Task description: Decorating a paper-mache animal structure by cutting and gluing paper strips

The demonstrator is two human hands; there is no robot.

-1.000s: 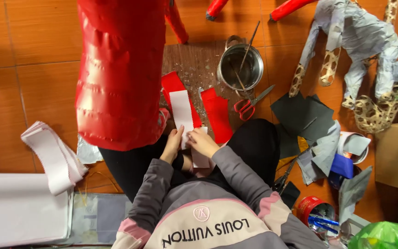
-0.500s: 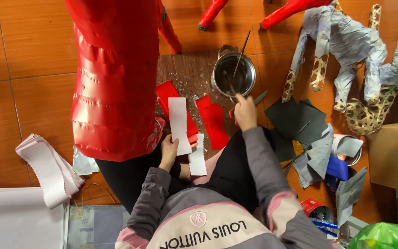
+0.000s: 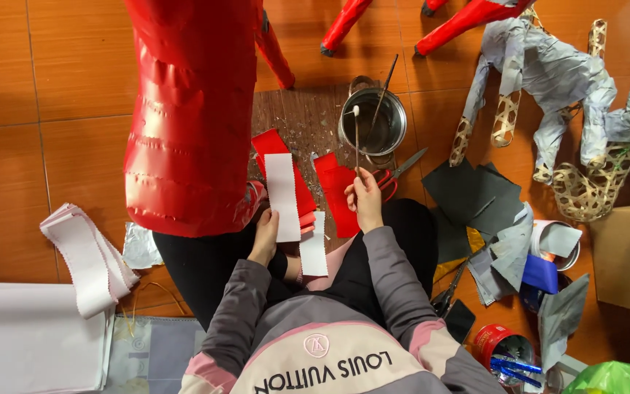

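Brush loaded, strip waiting

Right hand (image 3: 364, 198) pinched tight around the lower end of a thin brush stick (image 3: 356, 146), held upright with its white tip level with the near rim of the metal pot (image 3: 402, 120). Left hand (image 3: 264, 237) closed on the lower edge of a white paper strip (image 3: 283, 193), laid lengthwise over red paper pieces (image 3: 337, 197) on the board in front of the knees; second white strip (image 3: 314, 248) just beside it.

Judged as the pasting step: brush out of the pot, not yet on paper. Next move calling for a steady strip and a light, even stroke.

Inside the pot: one more stick (image 3: 382, 91) leaning out; liquid too dark to make out. Lower right, a red tin (image 3: 491, 341) with blue items inside.
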